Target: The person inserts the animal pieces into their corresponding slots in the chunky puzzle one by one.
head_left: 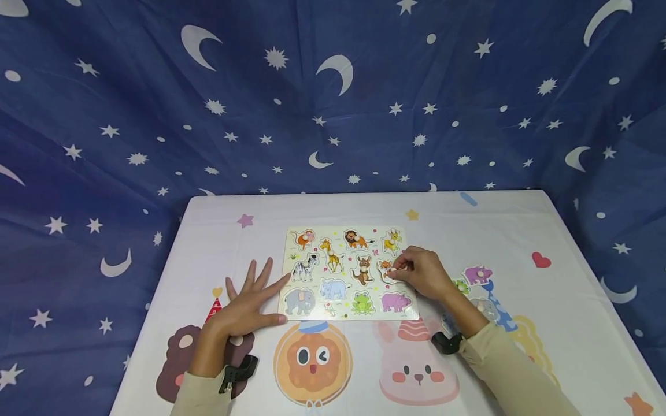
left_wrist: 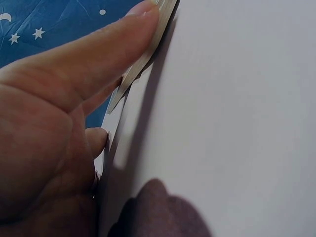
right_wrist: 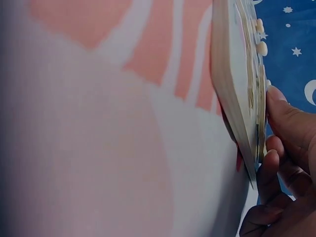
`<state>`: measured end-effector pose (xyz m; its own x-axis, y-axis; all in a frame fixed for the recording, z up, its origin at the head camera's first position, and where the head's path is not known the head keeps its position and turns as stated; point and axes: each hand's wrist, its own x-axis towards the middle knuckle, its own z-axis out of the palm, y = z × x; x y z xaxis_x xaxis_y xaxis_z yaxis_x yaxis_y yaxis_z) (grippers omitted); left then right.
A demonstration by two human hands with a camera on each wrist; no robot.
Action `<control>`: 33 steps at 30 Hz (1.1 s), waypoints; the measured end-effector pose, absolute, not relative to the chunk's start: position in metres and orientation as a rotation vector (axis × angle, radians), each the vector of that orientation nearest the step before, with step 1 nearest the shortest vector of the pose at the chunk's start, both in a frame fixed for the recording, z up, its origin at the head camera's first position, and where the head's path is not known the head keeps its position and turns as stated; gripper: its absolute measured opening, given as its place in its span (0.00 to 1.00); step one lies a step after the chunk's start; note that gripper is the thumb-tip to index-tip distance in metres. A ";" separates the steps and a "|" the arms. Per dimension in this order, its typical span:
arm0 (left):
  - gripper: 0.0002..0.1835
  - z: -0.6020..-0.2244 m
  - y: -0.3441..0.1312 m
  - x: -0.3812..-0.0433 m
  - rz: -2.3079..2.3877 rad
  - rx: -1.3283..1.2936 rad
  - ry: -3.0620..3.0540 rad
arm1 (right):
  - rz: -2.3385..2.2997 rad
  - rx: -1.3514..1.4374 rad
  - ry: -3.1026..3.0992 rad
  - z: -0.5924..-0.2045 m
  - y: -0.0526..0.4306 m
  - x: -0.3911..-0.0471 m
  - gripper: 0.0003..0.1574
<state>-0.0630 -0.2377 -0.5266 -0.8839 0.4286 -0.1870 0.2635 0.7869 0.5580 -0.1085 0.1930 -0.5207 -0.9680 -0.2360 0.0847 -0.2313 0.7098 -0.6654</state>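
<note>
A wooden animal puzzle board [head_left: 346,231] lies flat on the table. My left hand [head_left: 248,306] is spread at its left side, with the thumb [left_wrist: 113,54] touching the board's edge in the left wrist view. At the board's right side, my right hand [head_left: 424,273] pinches an orange-and-white animal puzzle piece [head_left: 384,266], partly hidden by the fingers. That piece is at its outline, but I cannot tell whether it is fully seated. Knobbed pieces including a lion [head_left: 356,238], a giraffe [head_left: 330,255] and a zebra [head_left: 304,268] sit in the board.
Loose pieces lie right of the board beside my right forearm: a purple hippo [head_left: 477,275], a green frog [head_left: 461,286] and a grey elephant [head_left: 485,309]. The white tablecloth [head_left: 583,323] carries printed cartoon figures. A blue star-patterned curtain [head_left: 374,150] hangs behind the table.
</note>
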 end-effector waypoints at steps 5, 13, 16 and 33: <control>0.50 -0.526 -0.238 -0.062 0.774 0.530 2.672 | -1.112 -0.379 2.894 -0.522 0.189 -0.109 0.10; 0.50 -0.525 -0.239 -0.062 0.778 0.531 2.667 | -1.097 -0.358 2.904 -0.522 0.186 -0.109 0.11; 0.50 -0.525 -0.239 -0.062 0.778 0.532 2.668 | -1.096 -0.336 2.895 -0.521 0.184 -0.110 0.11; 0.50 -0.526 -0.237 -0.064 0.779 0.532 2.666 | -1.067 -0.306 2.901 -0.520 0.186 -0.110 0.11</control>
<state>-0.0639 -0.2370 -0.5261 -0.8820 0.4312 -0.1901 0.2610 0.7828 0.5648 -0.1098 0.1862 -0.5203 -0.9800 -0.1960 0.0344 -0.1716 0.7446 -0.6451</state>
